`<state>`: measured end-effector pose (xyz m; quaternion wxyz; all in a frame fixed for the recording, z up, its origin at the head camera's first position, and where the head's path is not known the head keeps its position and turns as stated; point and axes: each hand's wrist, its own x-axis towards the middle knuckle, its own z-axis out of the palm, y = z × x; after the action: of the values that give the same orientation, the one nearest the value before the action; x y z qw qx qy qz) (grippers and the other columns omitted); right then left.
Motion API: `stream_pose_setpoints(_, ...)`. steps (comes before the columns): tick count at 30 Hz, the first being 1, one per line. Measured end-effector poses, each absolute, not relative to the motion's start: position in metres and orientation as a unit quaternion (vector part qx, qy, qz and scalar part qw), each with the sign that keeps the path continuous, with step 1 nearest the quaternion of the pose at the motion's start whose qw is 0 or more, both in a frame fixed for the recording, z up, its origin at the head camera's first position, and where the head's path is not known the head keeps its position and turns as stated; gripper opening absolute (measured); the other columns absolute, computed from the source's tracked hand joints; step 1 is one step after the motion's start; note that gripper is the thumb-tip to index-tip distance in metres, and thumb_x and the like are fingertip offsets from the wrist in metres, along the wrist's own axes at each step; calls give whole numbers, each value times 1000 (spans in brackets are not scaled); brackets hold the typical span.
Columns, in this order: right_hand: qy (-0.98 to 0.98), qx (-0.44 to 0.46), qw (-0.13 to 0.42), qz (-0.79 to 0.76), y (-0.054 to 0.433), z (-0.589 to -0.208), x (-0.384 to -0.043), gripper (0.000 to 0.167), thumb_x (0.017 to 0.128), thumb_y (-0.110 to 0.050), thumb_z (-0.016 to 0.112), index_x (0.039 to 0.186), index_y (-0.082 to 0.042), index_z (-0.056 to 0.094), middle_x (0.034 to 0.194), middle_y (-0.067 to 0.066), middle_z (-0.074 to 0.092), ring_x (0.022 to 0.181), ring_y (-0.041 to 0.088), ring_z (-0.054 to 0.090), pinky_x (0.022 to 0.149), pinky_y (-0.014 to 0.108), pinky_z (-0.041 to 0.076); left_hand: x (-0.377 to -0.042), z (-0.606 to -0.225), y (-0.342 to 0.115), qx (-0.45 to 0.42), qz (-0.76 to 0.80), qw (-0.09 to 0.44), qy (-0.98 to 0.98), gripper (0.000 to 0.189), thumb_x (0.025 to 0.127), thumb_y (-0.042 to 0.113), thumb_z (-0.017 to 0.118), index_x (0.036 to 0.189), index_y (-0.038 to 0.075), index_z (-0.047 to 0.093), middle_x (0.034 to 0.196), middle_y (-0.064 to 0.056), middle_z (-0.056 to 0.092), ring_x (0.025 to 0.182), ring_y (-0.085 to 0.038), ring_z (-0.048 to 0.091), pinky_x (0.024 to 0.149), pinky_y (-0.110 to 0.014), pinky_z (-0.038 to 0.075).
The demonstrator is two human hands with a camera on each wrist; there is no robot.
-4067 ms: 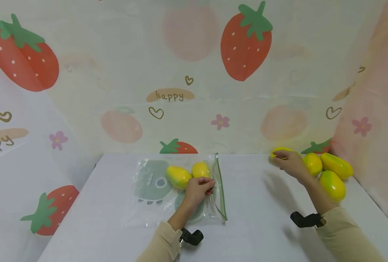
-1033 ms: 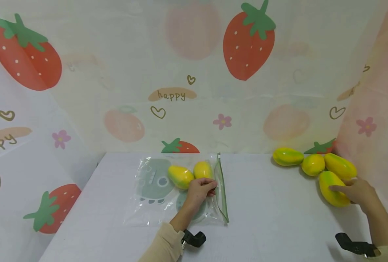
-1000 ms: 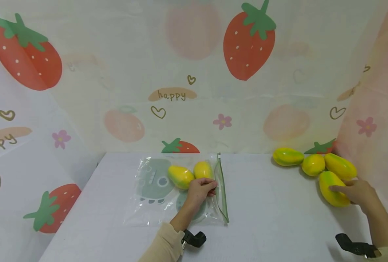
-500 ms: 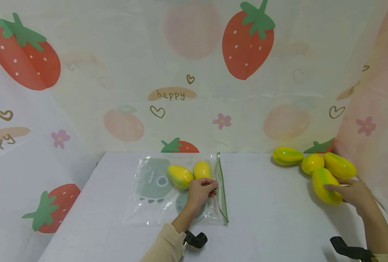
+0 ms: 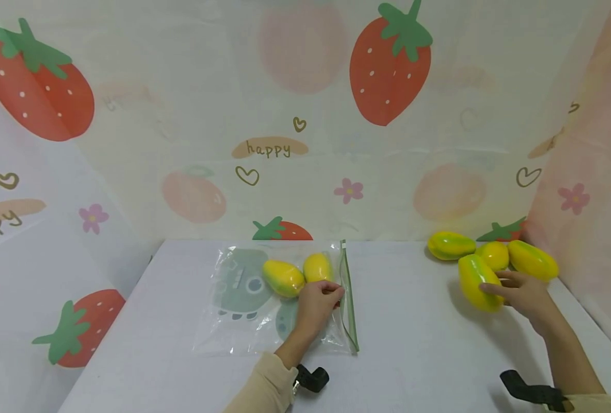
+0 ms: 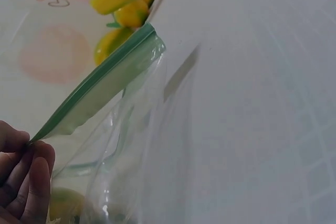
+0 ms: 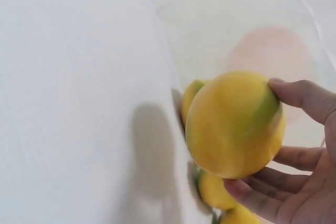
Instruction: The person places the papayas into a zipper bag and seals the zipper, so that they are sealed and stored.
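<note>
My right hand (image 5: 524,295) grips a yellow-green papaya (image 5: 478,284), thumb on one side and fingers on the other. The papaya (image 7: 236,124) is off the table, its shadow apart from it in the right wrist view. My left hand (image 5: 318,307) pinches the green-edged mouth of a clear zip bag (image 5: 233,338); in the left wrist view its green zip strip (image 6: 100,80) rises from the fingertips and the mouth gapes. Inside the bag lie two yellow fruits, a papaya (image 5: 283,278) and a rounder-looking one (image 5: 318,268), the latter partly hidden by the hand.
Behind the held papaya, at the table's back right, lie a papaya (image 5: 451,246), a partly covered yellow fruit (image 5: 495,254) and another papaya (image 5: 533,260). The white table (image 5: 403,344) meets a strawberry-printed backdrop (image 5: 388,172) at the back and sides.
My right hand went from the back-left fruit to the front papaya, took hold of it, then lifted it and moved it left. My left hand has stayed at the bag's mouth.
</note>
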<state>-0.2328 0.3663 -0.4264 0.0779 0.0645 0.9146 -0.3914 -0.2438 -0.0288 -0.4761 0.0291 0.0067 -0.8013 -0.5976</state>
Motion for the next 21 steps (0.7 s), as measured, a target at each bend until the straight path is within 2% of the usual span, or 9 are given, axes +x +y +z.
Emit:
stream_pose_setpoints(4,910,56,83,-402,352,-425,-237,86,93,-50,59,142,15,33,142,39,38,112,42,56,98,58,45,-244,-476,-27,-3,-577,44,-816,12,85,12,70,89,1,75,76,-8,72,61,-5,59,59,-19,54)
stream_pose_setpoints(12,904,16,67,-422,322,-428,-248,76,93,-44,63,141,10,40,141,35,44,115,39,54,95,48,52,-244,-477,-25,-16,-542,66,-838,11,83,12,70,88,3,75,78,-6,73,65,-6,59,58,-16,50)
stream_pose_setpoints(21,895,20,72,-441,295,-433,-259,77,89,-47,66,140,6,43,141,31,46,116,37,55,97,47,50,-243,-477,-25,-27,-516,98,-851,9,83,12,71,85,5,76,77,-5,73,67,-6,61,61,-16,51)
